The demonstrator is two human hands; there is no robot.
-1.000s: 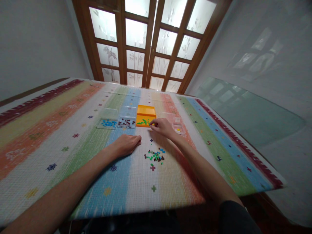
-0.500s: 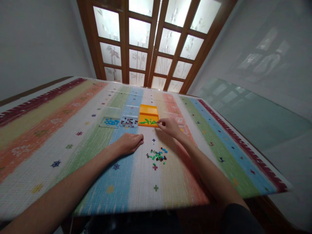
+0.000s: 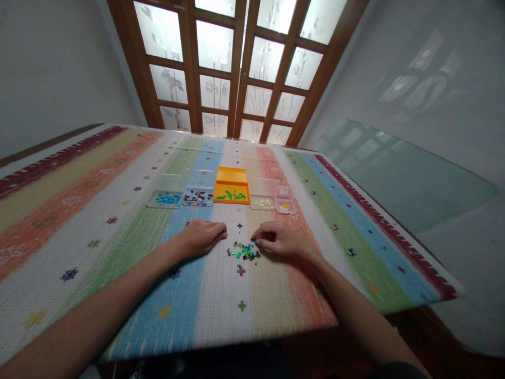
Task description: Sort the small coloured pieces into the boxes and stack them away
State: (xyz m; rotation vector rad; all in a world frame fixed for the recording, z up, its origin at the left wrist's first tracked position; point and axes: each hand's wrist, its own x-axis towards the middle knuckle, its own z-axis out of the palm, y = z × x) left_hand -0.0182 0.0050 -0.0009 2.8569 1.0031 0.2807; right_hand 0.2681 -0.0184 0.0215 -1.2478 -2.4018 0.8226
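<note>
A loose pile of small toy bricks [image 3: 245, 253], green, dark brown and blue, lies on the striped tablecloth between my hands. My right hand [image 3: 278, 238] is at the pile's right edge, thumb and index finger pinched at a small blue brick [image 3: 254, 240]. To the pile's upper left, my left hand [image 3: 203, 236] rests on the cloth with its fingers curled together; whatever may be inside is hidden. Beyond the hands, an open orange case [image 3: 232, 184] holds green bricks [image 3: 232, 195].
Left of the orange case stand clear boxes with brown bricks [image 3: 198, 196] and blue bricks [image 3: 168, 198]. To its right, one clear box holds cream pieces [image 3: 263, 203], and a smaller box [image 3: 284, 205] has yellow ones. The tablecloth [image 3: 130, 268] reaches the table's front edge.
My right hand has come back from the orange case to the right edge of the brick pile. My left hand stays curled on the cloth. The camera view has shifted slightly.
</note>
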